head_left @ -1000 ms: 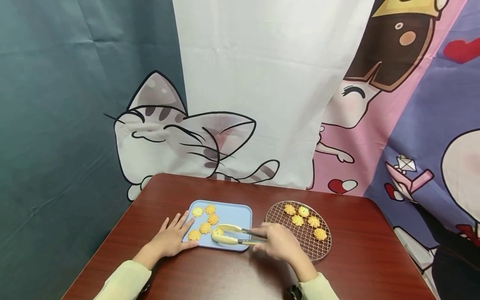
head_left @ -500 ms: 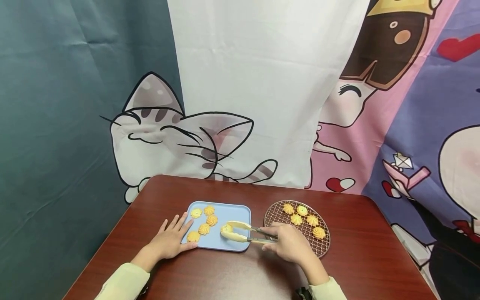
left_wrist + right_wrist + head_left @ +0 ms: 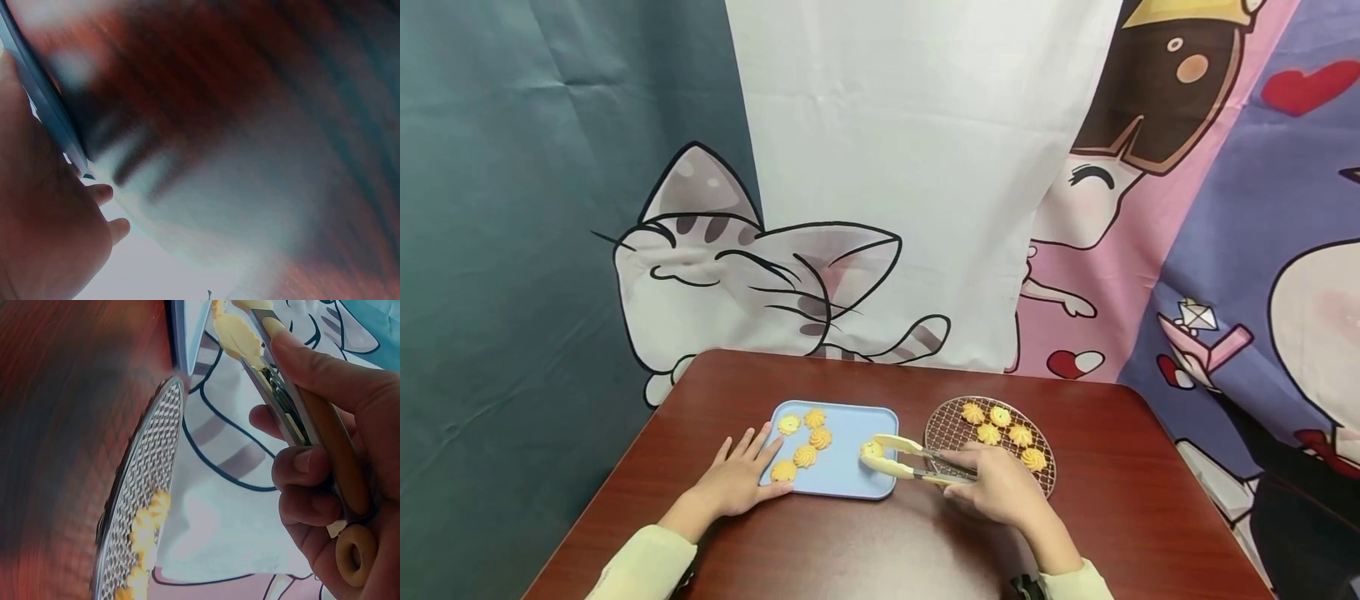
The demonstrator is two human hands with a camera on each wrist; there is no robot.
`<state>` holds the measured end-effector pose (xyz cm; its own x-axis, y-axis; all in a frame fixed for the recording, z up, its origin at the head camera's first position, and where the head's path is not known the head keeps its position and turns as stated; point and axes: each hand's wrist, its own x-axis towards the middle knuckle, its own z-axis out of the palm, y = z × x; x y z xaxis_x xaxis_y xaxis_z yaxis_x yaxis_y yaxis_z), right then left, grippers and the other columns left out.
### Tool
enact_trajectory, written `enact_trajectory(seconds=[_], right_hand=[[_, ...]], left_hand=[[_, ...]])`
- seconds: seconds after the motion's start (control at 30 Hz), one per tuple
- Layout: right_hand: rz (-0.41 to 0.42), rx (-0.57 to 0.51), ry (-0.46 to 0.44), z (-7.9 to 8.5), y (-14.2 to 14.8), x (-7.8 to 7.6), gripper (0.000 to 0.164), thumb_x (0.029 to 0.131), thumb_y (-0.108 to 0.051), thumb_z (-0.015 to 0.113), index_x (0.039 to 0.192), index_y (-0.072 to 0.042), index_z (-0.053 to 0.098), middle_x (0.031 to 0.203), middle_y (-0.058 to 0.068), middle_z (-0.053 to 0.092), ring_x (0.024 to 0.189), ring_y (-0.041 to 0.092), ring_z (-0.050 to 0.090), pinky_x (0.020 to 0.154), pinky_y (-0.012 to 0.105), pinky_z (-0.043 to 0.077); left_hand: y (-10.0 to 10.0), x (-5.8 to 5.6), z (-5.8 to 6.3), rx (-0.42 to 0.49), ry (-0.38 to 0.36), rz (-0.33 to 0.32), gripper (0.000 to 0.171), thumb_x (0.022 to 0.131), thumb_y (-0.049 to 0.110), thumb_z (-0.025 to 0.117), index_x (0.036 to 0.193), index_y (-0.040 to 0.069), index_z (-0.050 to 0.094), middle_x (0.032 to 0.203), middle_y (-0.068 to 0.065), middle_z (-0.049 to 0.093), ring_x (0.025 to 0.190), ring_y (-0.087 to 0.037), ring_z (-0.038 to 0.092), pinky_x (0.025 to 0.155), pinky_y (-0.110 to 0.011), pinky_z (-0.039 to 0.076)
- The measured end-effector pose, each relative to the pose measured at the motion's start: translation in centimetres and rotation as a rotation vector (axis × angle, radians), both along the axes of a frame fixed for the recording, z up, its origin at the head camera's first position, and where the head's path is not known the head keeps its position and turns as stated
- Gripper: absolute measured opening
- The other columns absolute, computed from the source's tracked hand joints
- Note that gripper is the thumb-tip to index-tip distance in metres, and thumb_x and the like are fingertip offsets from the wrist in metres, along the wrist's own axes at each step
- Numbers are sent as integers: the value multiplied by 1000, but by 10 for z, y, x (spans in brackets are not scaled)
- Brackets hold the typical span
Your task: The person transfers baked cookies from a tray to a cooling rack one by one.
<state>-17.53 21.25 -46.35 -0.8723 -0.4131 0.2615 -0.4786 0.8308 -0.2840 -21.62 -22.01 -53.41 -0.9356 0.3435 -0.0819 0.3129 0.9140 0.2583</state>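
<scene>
The left hand (image 3: 735, 475) lies spread at the blue tray's rim (image 3: 842, 490); the right hand (image 3: 996, 485) grips tongs (image 3: 904, 471) pinching a cookie (image 3: 871, 451) at the tray's right end; slack pressure could drop it, excess crumble it; farther off, a low swing could jostle the cookies (image 3: 1020, 435) on the wire rack (image 3: 951, 431).

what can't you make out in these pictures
Head view: part of the piped cookie, covered by the tips of the tongs.
Head view: part of the round wire rack, behind the right hand.
Right wrist view: most of the blue tray, cut off by the top edge.
Left wrist view: the reddish-brown tabletop, mostly blurred.
</scene>
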Motion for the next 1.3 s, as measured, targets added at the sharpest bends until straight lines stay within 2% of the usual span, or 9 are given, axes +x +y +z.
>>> enact_trajectory(seconds=[0.27,0.5,0.7,0.93,1.07,1.3], right_hand=[[-25,-7,0,1,15,6,47,75,-32,90,119,-23,77,92,-11,70,74,3,56,66,30,50],[-75,17,29,3,26,12,46,75,-32,90,119,-27,77,103,-12,71,87,9,67,74,34,55],[-125,15,9,6,34,17,47,74,-33,90,119,-29,78,102,-13,72,90,12,67,72,35,55],[-178,-2,-30,12,46,21,47,74,-33,90,119,-29,77,114,-3,74,102,25,70,78,46,57],[-201,-1,-44,14,53,22,47,75,-34,89,120,-28,77,114,-2,73,100,26,71,76,47,56],[-205,-7,-32,15,66,23,47,76,-32,89,120,-23,77,117,5,73,106,31,71,83,53,56]], left_hand=[[-1,0,0,-18,3,-1,93,91,75,50,158,13,36,168,-17,18,151,-47,19,117,-70,10],[-1,0,1,-15,-1,-5,95,90,78,47,159,13,36,168,-16,18,151,-46,19,117,-70,10],[-1,0,2,-12,0,-8,94,91,77,48,159,12,36,168,-16,18,151,-47,20,117,-70,11],[-1,0,2,-4,1,-9,93,91,76,49,158,12,36,168,-17,18,151,-47,19,117,-71,10],[-1,0,0,0,2,-9,94,91,77,49,158,12,36,168,-17,17,151,-47,19,117,-71,9],[-1,0,2,4,-4,-9,94,90,76,50,158,12,37,168,-17,18,151,-47,19,116,-71,9]])
